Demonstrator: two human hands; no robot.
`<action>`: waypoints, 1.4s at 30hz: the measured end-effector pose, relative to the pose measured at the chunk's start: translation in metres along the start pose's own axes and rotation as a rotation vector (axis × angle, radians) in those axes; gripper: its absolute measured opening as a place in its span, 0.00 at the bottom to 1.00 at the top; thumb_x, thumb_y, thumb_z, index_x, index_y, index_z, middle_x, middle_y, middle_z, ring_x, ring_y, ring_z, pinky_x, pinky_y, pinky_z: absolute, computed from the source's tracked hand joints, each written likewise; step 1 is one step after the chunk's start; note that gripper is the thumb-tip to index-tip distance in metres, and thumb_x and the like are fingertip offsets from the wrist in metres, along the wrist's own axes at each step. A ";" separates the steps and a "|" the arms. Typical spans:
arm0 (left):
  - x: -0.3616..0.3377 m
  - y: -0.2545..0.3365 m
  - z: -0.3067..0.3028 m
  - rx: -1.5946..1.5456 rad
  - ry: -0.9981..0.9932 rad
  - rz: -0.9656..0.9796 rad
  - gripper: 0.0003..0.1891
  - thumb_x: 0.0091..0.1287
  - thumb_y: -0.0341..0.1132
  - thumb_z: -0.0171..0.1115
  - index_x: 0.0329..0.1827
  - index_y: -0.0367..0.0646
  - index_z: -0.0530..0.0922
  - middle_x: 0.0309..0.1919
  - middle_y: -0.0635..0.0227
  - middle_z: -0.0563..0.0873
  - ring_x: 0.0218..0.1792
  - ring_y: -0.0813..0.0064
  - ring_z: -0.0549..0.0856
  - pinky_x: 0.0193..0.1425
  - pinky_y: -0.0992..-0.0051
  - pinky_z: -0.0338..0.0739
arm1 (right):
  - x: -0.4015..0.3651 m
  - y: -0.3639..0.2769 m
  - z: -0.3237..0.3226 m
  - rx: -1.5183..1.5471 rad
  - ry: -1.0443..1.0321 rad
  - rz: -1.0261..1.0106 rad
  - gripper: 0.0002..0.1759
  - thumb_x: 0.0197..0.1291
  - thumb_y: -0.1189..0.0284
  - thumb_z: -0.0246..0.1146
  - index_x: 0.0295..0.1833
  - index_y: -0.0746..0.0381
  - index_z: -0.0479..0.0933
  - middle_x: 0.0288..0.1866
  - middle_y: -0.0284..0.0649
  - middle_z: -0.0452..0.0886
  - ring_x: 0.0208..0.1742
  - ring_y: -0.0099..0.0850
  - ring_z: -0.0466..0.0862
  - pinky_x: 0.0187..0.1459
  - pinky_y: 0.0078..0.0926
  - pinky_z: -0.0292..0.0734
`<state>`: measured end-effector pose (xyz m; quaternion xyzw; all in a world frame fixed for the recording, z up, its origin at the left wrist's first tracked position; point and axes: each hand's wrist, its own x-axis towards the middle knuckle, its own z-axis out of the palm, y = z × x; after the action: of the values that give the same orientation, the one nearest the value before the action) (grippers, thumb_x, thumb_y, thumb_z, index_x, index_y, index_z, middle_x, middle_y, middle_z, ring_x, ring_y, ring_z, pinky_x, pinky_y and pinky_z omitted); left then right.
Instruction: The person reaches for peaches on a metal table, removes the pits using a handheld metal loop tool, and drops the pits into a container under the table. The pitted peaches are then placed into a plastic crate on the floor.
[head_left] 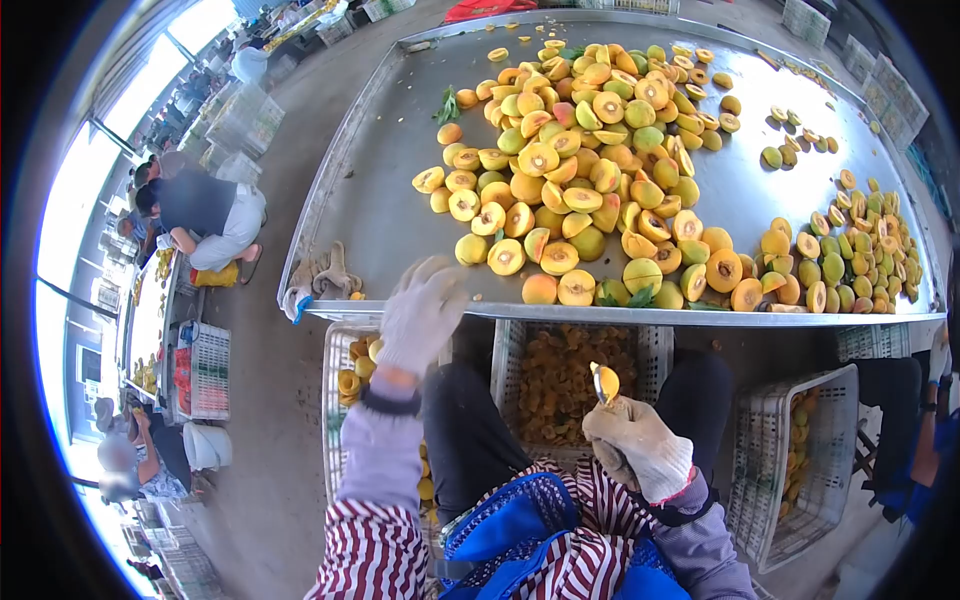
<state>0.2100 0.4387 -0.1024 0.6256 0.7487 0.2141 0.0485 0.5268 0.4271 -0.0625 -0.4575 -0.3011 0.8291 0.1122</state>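
My left hand (425,312), in a pale knit glove, is over the near edge of the metal table (375,200), left of the fruit pile. Its fingers look stretched out, though motion blurs them, and nothing shows in them. Halved peaches (560,190), yellow-orange with some greenish skins, are heaped across the table. In front of my lap, my right hand (637,445) is closed around a small spoon-like metal tool (601,382). Yellow-orange flesh shows at the tool's tip; its handle is hidden in the gloved fist.
A crate of brownish-orange scraps (570,380) stands between my knees. Another crate (340,425) holding yellow fruit is under my left arm. On the right stands a white crate (760,480), beside another person's arm (932,430). Used gloves (325,272) lie at the table's left corner.
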 end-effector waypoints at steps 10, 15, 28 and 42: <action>0.085 -0.040 0.062 -0.103 -0.343 -0.371 0.32 0.62 0.45 0.68 0.70 0.48 0.72 0.62 0.57 0.81 0.57 0.58 0.84 0.61 0.60 0.81 | 0.007 -0.001 -0.004 -0.128 0.073 -0.002 0.14 0.64 0.65 0.68 0.39 0.62 0.72 0.19 0.29 0.73 0.15 0.18 0.68 0.17 0.18 0.61; 0.033 -0.032 0.029 -1.622 -0.166 -0.444 0.32 0.65 0.38 0.68 0.71 0.40 0.70 0.56 0.53 0.82 0.47 0.63 0.89 0.44 0.68 0.87 | 0.026 0.009 -0.014 -0.382 0.132 -0.070 0.16 0.65 0.61 0.69 0.40 0.63 0.76 0.24 0.27 0.74 0.23 0.16 0.71 0.26 0.21 0.71; -0.038 0.123 0.024 -1.719 -0.314 -0.354 0.30 0.74 0.57 0.60 0.66 0.41 0.71 0.57 0.54 0.83 0.52 0.62 0.87 0.52 0.66 0.85 | -0.008 0.003 0.006 -0.557 0.312 -0.472 0.12 0.63 0.66 0.69 0.40 0.64 0.77 0.23 0.27 0.72 0.26 0.15 0.68 0.28 0.23 0.68; -0.080 0.179 0.006 -1.587 -0.045 -0.295 0.35 0.75 0.61 0.55 0.65 0.34 0.75 0.57 0.54 0.84 0.49 0.65 0.87 0.49 0.69 0.85 | -0.019 0.014 0.017 -0.575 0.251 -0.583 0.16 0.63 0.62 0.69 0.47 0.63 0.81 0.31 0.46 0.86 0.33 0.41 0.89 0.38 0.33 0.83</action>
<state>0.3929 0.3863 -0.0550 0.3034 0.4473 0.6606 0.5211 0.5246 0.4004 -0.0510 -0.4632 -0.6206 0.5831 0.2456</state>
